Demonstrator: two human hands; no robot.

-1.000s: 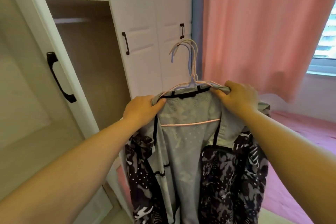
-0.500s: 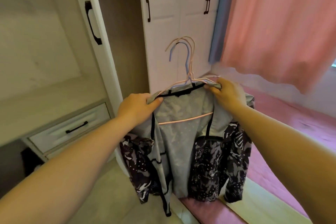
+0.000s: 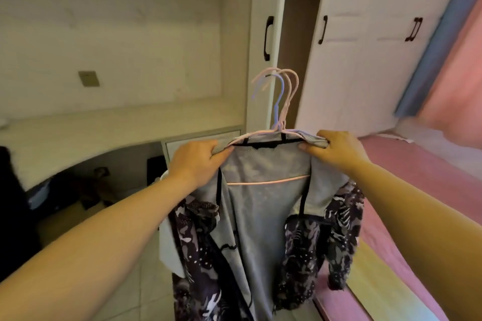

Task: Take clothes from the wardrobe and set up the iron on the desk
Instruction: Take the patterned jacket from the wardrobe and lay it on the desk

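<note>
- Behind everything stands the white wardrobe [image 3: 365,60], one door ajar.
- Fingers [image 3: 221,150] of the left hand [image 3: 194,161] and the right hand [image 3: 336,150] grip the jacket [image 3: 260,216] at its shoulders, on bunched hangers [image 3: 283,101].
- Worktop [image 3: 104,133] lies left, pink bed [image 3: 417,177] right.

There is one view only, from a wide-angle camera worn on the person's head, so no second view shares any of the scene. It looks forward and down along both bare forearms, which run in from the bottom corners and meet near the middle. The left hand [image 3: 197,159] and right hand [image 3: 336,150] sit close to the lens, with the grey patterned jacket on pastel wire hangers [image 3: 263,206] between them. Farther off, a pale wooden desk [image 3: 109,128] lies to the left, a white wardrobe with black handles [image 3: 365,41] stands far centre, and a pink curtain [image 3: 459,75] hangs to the right. Straight edges bow toward the frame's borders.
</note>
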